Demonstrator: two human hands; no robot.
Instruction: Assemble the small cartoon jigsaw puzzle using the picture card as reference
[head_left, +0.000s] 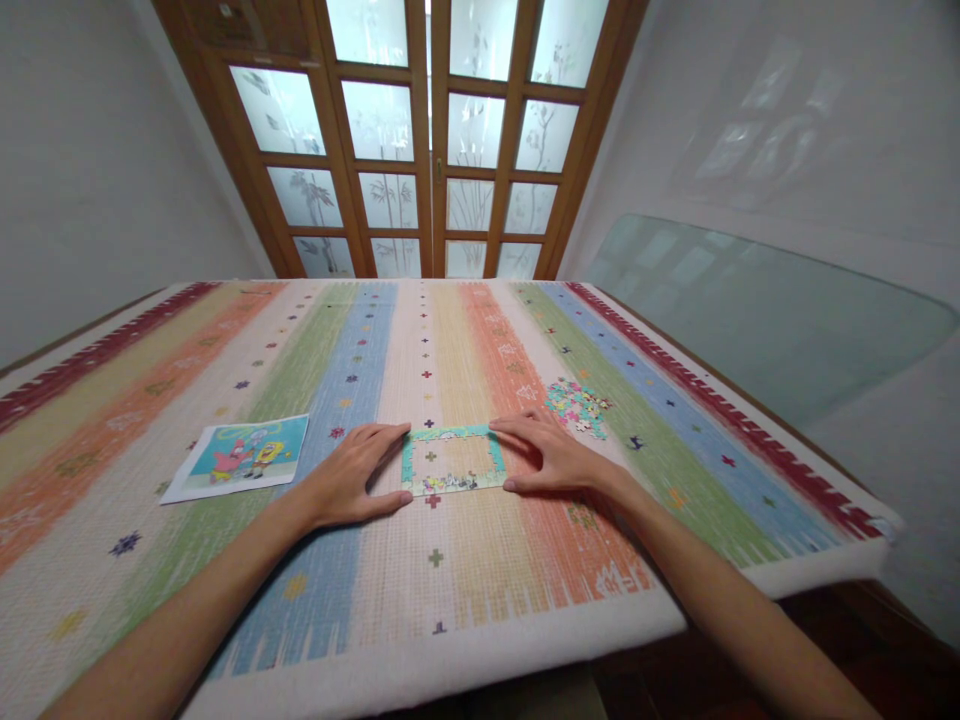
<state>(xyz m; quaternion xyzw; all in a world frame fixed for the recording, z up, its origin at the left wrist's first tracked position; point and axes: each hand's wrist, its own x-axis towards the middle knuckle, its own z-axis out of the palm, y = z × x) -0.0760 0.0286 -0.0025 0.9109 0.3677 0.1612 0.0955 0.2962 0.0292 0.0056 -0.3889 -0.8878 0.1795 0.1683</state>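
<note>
A jigsaw puzzle border [454,433] lies flat on the cloth, its joined pieces making a rectangle, with the cloth showing through the middle. At its left side is my left hand [352,475], fingers at the upper corner and thumb at the lower one. My right hand [551,455] spans the right side in the same way, thumb low and fingertips high. Both hands touch the border, gripping it between thumb and fingers. Just beyond my right hand sits a pile of loose puzzle pieces [577,405]. A cartoon reference picture [244,455] on paper lies to the left of my left hand.
A striped tablecloth [480,560] covers the large table. Beyond the far edge stand wooden doors [430,200] with frosted panes. A glass panel [765,310] leans by the right wall. The table's front edge runs below my forearms.
</note>
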